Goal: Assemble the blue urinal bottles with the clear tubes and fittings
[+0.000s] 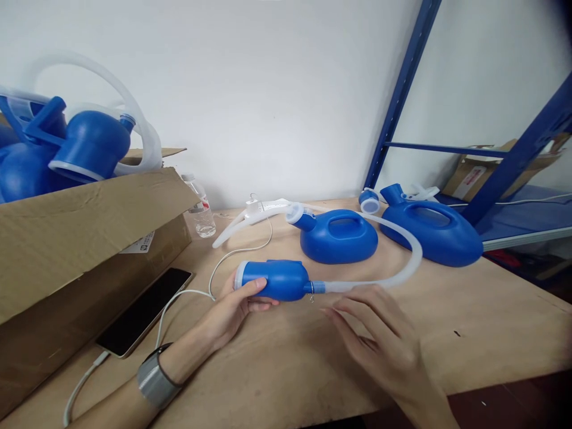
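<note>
My left hand (239, 307) is closed around the blue plastic urinal cup (283, 280), thumb on top and fingers underneath. The cup lies on its side, white rim to the left. Its narrow neck on the right goes into a clear hose (357, 286), with a thin wire clip (311, 292) around the joint. That hose curves right and back behind a blue urinal bottle (337, 244). Just below the hose, near the clip, is my right hand (379, 339), fingers bent and a little apart, nothing visible in them. Whether its fingertips touch the hose is unclear.
A cardboard box (98, 238) full of blue urinal parts and hoses stands left. By it are a phone (145, 310) with a white cable and a plastic water bottle (203, 214). Behind are a power strip (266, 210), another urinal bottle (431, 232) and a blue shelf rack (395, 89).
</note>
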